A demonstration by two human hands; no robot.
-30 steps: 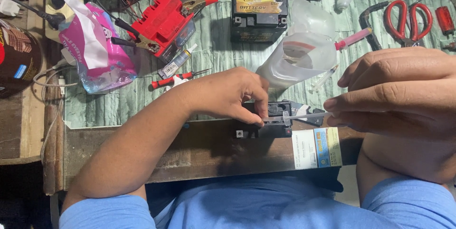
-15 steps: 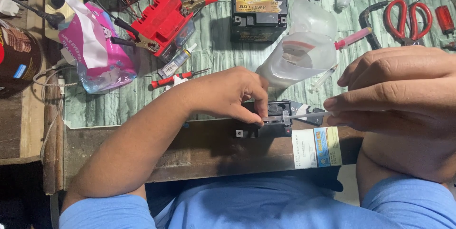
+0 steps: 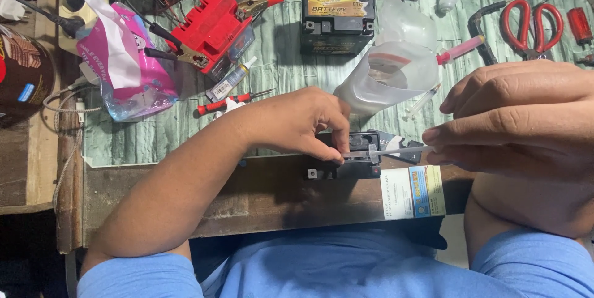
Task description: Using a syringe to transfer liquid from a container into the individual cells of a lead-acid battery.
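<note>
The small black battery (image 3: 346, 156) sits at the worktop's (image 3: 154, 143) near edge, pinned by my left hand (image 3: 297, 125) so it stays put while my right hand (image 3: 520, 119) pinches a thin syringe (image 3: 396, 151) level over its top.

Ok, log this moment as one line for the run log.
left hand: steadying small black battery | right hand: holding clear syringe, tip at battery top | behind: plastic jug, red scissors
</note>
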